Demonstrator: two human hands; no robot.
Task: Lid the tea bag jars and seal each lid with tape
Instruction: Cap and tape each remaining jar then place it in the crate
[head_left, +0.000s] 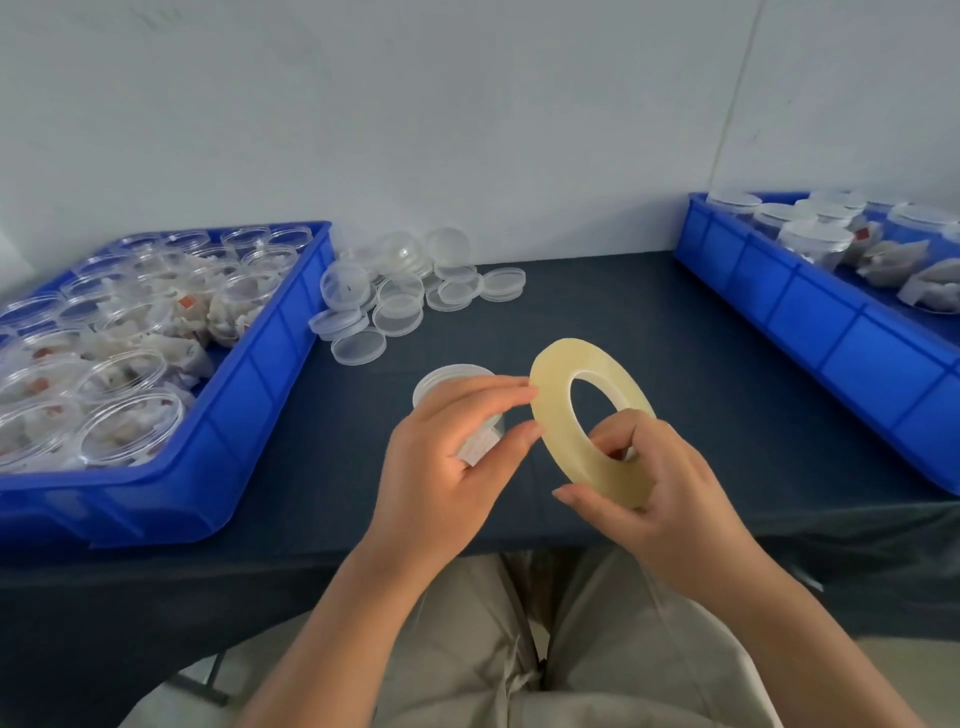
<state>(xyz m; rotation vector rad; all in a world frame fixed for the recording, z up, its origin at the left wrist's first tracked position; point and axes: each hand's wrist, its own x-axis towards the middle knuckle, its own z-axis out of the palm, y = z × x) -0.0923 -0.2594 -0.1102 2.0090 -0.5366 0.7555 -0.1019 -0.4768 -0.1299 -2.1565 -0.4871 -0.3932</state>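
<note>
the left hand (441, 457) wraps its fingers round a clear jar (451, 378) that carries a lid, held just above the dark bench (597, 312) near its front edge. the left forefinger and thumb reach across and touch the outer edge of the tape roll (558, 400). the right hand (660, 488) grips that roll, fingers hooked through its hole and thumb pressed on the rim below, with the roll tilted on edge just beside the jar. a heap of loose lids (400, 301) lies further back on the bench. the left blue bin (249, 415) holds open jars (124, 415) of tea bags; the right blue bin (810, 322) holds lidded jars (815, 239).
</note>
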